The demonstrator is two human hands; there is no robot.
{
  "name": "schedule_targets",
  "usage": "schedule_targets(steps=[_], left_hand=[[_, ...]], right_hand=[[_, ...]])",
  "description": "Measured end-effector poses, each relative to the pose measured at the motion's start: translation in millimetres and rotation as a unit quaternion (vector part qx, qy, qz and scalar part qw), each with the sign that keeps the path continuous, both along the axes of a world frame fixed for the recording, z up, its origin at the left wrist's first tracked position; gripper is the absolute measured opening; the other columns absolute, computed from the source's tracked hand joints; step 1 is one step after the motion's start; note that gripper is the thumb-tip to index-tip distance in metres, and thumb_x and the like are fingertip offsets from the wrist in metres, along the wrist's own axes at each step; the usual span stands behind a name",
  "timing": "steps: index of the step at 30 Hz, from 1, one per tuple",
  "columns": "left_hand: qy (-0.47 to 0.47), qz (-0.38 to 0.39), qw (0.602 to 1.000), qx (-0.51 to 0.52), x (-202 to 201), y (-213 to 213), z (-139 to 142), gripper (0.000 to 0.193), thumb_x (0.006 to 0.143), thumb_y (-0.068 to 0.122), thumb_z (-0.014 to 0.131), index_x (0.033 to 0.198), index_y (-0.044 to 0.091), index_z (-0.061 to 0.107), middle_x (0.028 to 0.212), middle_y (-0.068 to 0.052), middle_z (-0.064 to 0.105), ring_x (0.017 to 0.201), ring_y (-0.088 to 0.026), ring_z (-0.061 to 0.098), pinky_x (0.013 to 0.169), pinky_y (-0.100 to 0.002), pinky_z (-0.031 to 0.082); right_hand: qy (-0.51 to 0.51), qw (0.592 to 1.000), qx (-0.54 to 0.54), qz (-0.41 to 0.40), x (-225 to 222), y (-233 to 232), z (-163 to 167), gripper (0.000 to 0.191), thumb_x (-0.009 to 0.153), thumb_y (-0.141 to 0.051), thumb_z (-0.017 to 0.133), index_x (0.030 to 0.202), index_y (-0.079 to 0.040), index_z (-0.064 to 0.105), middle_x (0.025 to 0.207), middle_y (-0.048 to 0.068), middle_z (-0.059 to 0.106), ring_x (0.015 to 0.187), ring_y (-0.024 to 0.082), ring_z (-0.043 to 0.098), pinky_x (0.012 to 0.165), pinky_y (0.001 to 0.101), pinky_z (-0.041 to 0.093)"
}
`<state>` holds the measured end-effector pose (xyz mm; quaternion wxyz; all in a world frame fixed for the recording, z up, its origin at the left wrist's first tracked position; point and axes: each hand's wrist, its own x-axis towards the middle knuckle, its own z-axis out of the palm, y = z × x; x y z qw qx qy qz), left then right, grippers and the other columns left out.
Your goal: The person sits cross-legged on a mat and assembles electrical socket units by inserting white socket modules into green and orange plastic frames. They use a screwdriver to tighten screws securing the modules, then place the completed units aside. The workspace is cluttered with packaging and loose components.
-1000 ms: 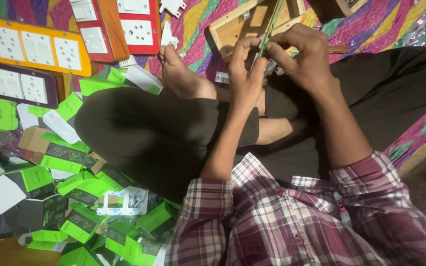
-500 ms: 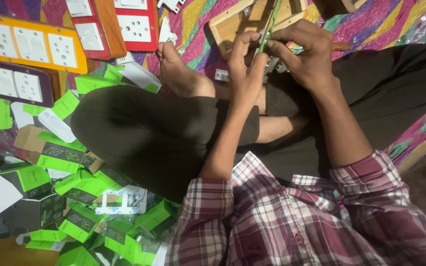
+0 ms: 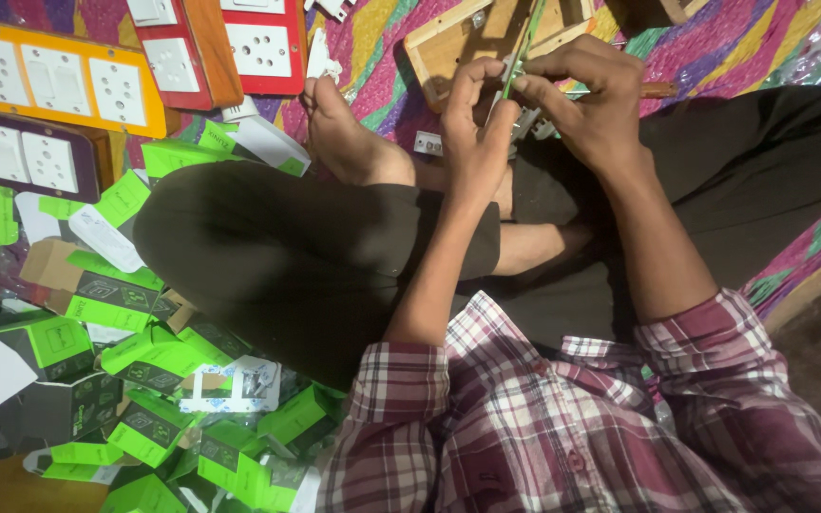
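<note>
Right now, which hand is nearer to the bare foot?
Left. The left hand is just beside the bare foot; the right hand lies farther away, beyond the left.

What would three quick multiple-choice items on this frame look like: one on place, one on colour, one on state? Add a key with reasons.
1. Where does the orange switch board lie?
A. upper left on the floor
B. on the person's lap
C. under the wooden box

2. What colour is the thin tool that the hands hold?
A. red
B. green
C. white

3. How do the left hand and right hand stand?
A. both flat on the floor
B. one raised, one idle
C. both pinched round the tool over the wooden box

Key: 1 A, it sits at the frame's upper left; 2 B, its shaft shows green; 3 C, the fingers of both close on it.
</note>
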<state>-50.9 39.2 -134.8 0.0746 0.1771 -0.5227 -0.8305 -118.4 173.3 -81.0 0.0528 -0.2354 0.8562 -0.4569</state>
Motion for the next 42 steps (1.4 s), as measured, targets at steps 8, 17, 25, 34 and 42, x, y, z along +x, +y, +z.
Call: schedule_targets(steps=[8, 17, 25, 34, 42], left_hand=[[0.008, 0.000, 0.999, -0.034, 2, -1, 0, 0.034, 0.092, -0.011, 0.055, 0.124, 0.001, 0.057, 0.118, -0.008, 0.064, 0.115, -0.017, 0.061, 0.102, -0.030, 0.050], [0.006, 0.000, 1.000, -0.031, 0, 0, 1, 0.034, 0.090, -0.011, 0.055, 0.123, 0.001, 0.057, 0.118, -0.008, 0.063, 0.116, -0.016, 0.061, 0.101, -0.029, 0.050], [0.010, -0.003, 1.000, -0.026, 1, -1, 0, 0.034, 0.092, -0.012, 0.055, 0.124, 0.001, 0.057, 0.113, -0.008, 0.064, 0.113, -0.015, 0.062, 0.100, -0.028, 0.050], [0.003, -0.020, 1.000, -0.012, 4, 1, 1, 0.033, 0.093, -0.011, 0.055, 0.124, 0.000, 0.057, 0.119, -0.008, 0.064, 0.112, -0.015, 0.063, 0.095, -0.028, 0.053], [0.024, -0.045, 0.999, 0.009, 5, 4, 3, 0.034, 0.094, -0.011, 0.054, 0.126, 0.000, 0.057, 0.121, -0.008, 0.065, 0.114, -0.014, 0.063, 0.096, -0.027, 0.053]], right_hand=[[0.029, 0.998, -0.006, 0.047, -3, 7, 3, 0.029, 0.095, -0.004, 0.083, 0.120, 0.006, 0.074, 0.102, 0.014, 0.074, 0.093, 0.021, 0.073, 0.081, 0.0317, 0.056], [0.044, 0.998, 0.029, 0.040, -4, 12, -9, 0.008, 0.098, -0.001, 0.080, 0.105, 0.002, 0.078, 0.097, 0.012, 0.076, 0.090, 0.020, 0.075, 0.080, 0.0308, 0.057], [0.037, 0.998, 0.030, 0.038, -4, 8, -6, 0.008, 0.099, -0.003, 0.080, 0.104, 0.003, 0.077, 0.095, 0.012, 0.075, 0.089, 0.021, 0.075, 0.078, 0.0312, 0.055], [-0.003, 1.000, -0.012, 0.019, -6, 7, 1, 0.016, 0.102, 0.002, 0.068, 0.115, 0.011, 0.067, 0.097, 0.016, 0.075, 0.089, 0.020, 0.076, 0.078, 0.0289, 0.059], [-0.039, 0.998, -0.030, 0.041, -11, 19, -3, 0.014, 0.102, 0.001, 0.074, 0.110, 0.010, 0.066, 0.096, 0.014, 0.074, 0.091, 0.016, 0.074, 0.079, 0.0272, 0.058]])
